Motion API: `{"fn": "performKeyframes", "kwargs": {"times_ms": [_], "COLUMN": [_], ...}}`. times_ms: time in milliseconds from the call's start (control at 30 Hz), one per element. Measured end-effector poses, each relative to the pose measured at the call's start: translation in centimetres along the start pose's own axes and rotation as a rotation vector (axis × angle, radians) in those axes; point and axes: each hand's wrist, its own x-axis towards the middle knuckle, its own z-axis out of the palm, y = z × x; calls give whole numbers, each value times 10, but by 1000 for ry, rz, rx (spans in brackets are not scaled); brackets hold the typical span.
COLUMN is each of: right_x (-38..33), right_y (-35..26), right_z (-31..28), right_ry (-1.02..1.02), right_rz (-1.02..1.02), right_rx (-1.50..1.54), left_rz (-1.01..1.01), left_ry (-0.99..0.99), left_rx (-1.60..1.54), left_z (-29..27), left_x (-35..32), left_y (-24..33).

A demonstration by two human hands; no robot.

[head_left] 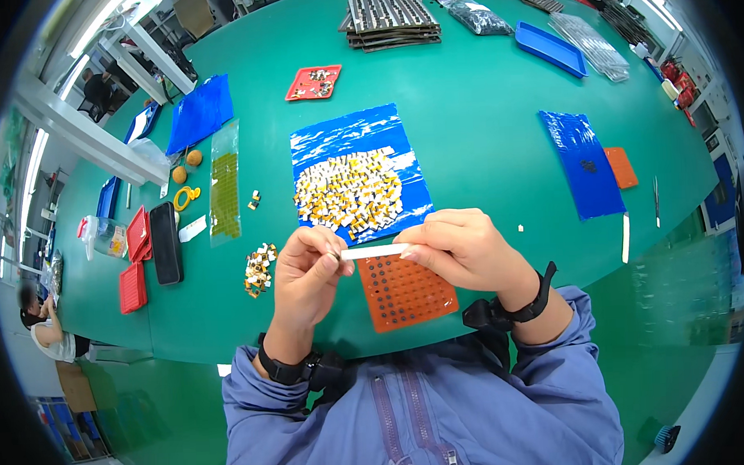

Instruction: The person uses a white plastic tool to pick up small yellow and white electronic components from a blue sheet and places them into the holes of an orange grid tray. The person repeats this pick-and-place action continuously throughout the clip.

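I'm watching a smooth green tabletop [500, 146] curving past the torso at its near edge, with a broad green stretch running from the work area toward a glossy blue plastic sheet [580, 196] on the right. On the left, a small heap of white, yellow and dark pieces [260, 271] is lying near the left wrist, leaving less room on that side. Ahead, a crinkled, shiny blue sheet [413, 186] is carrying a loose mound of small angular white-and-yellow pieces [350, 188]. Below the hands, an orange tray with a grid of round dimples [430, 289] is holding dark round bits in its left columns.

A narrow, flat white strip [373, 252] is spanning the hands, roughly level over the tray's far edge. My left hand [309, 267] is curling inward, pinching one end; my right hand [454, 244] is pinching the other between thumb and fingers. Both wrists are angling inward.
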Motion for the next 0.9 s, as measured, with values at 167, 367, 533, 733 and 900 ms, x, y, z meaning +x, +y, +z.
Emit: {"fn": "performKeyframes", "kwargs": {"times_ms": [167,367,533,733,900], "right_x": [-2,-6,-6,-8,-8], "right_y": [2,-6,-6,7,4], "right_z": [-1,-15,-16,-12,-15], "right_ry": [240,256,257,336,366], "right_rz": [66,181,150,155,203], "right_rx": [60,220,235,422,610], "left_rz": [103,49,94,-34,-199], "left_ry": [137,116,-108,-356,-308], "left_rx": [613,1715,1913,1725,1707], "left_z": [-18,-55,-53,-30,-33], "left_x": [-1,-7,5,44,51], "left_y": [24,77,75,25,2]}}
